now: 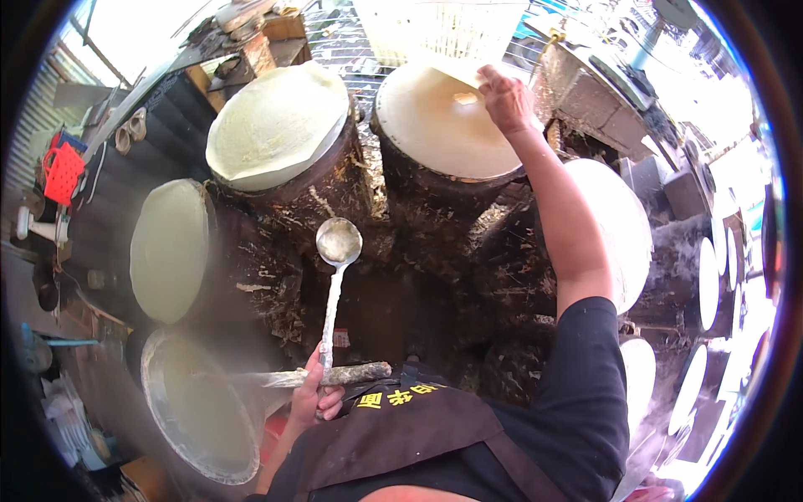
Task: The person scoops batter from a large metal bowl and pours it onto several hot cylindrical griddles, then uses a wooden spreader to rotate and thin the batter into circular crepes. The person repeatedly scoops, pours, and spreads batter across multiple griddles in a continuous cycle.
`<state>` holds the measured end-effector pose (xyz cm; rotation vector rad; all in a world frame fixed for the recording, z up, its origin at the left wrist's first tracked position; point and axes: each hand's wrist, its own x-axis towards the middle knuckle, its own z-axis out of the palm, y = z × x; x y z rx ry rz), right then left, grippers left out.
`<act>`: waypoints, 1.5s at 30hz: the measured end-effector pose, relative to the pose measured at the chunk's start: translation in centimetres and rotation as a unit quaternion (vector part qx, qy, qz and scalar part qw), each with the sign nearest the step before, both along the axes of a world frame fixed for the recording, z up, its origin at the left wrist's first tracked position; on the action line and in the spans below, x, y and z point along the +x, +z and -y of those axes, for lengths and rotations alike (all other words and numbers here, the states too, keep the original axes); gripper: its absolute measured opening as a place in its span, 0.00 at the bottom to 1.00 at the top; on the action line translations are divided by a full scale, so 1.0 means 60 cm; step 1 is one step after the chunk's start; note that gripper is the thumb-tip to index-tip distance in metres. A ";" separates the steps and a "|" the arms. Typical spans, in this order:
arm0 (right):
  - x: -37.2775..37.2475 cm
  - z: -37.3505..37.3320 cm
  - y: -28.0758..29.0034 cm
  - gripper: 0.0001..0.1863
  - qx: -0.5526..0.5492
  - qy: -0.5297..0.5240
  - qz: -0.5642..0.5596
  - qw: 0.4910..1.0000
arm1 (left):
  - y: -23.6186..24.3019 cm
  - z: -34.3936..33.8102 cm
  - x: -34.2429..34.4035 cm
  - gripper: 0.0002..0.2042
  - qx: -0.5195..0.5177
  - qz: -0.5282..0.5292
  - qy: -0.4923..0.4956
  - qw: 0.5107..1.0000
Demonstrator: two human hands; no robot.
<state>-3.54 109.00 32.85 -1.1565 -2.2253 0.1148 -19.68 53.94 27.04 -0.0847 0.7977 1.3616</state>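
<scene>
My left hand (316, 395) is closed around the long handle of a metal ladle (338, 243), whose bowl points away from me and is coated in pale batter. The same hand also holds a grey stick (351, 374) lying crosswise. My right hand (504, 96) reaches far forward to a round steamer top (435, 125). Its fingers pinch the far edge of the thin pale sheet (443, 71) lying there. I wear a dark apron (418, 435).
More round pale-topped steamer drums (276, 125) (171, 251) (623, 230) ring a dark, crusted middle. A wide basin of pale batter (201, 410) steams at lower left. A white basket (435, 29) stands at the back, and round discs (707, 284) line the right.
</scene>
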 end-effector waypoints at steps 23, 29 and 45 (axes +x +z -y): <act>0.213 0.447 0.078 0.10 -0.285 0.049 -0.086 0.954 | 0.091 0.159 -0.113 0.19 -0.024 -0.073 -0.044 0.996; 0.266 0.300 0.089 0.12 -0.303 0.034 -0.105 0.947 | 0.117 0.160 -0.090 0.22 -0.064 -0.063 0.035 0.995; 0.057 0.150 0.005 0.19 0.337 -0.032 0.158 0.927 | 0.128 0.081 0.038 0.24 -0.021 -0.099 0.138 0.985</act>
